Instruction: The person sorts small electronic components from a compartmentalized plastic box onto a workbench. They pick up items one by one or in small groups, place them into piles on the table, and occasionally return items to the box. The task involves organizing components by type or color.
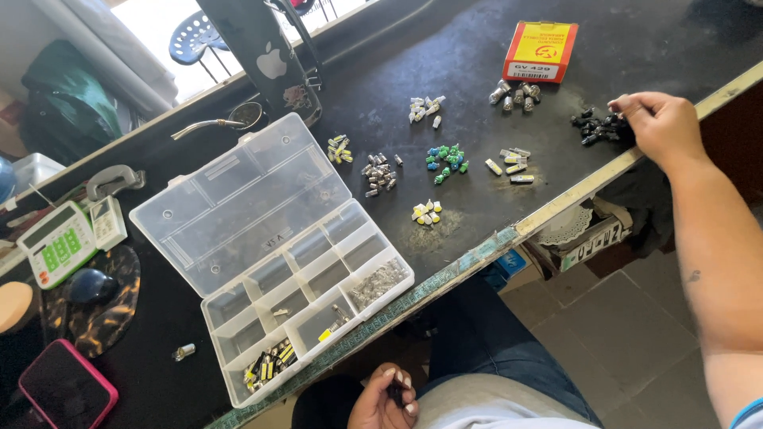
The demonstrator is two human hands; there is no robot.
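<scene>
The dark bench (477, 56) runs slantwise across the view, its pale worn edge passing just under the right hand (661, 123) and well above the left hand (387, 400). Beyond it, far to the left of both hands, lie a bright floor, a perforated metal stool (193, 36) and a green bag (67, 95); below the edge is a grey tiled floor.

A clear plastic compartment box (270, 254) lies open on the bench just above the left hand, its lid flat behind it. Yellow-and-black parts fill its nearest corner cell and silvery ones fill the cell at its right end. A red and yellow carton (541, 51) lies flat to the upper left of the right hand. Far left of the left hand are a phone in a pink case (67, 388) and a white calculator with green keys (57, 242).

Between the hands, small bulbs lie sorted in little heaps: a green and blue heap (446, 161), a silvery heap (380, 174) and yellow-tipped heaps (427, 212).

The right hand reaches over the bench edge, its fingers curled narrowly down onto a heap of small black parts (594, 127), touching them. The left hand rests low in the lap, loosely closed around a small dark thing (395, 391) too little to identify.
</scene>
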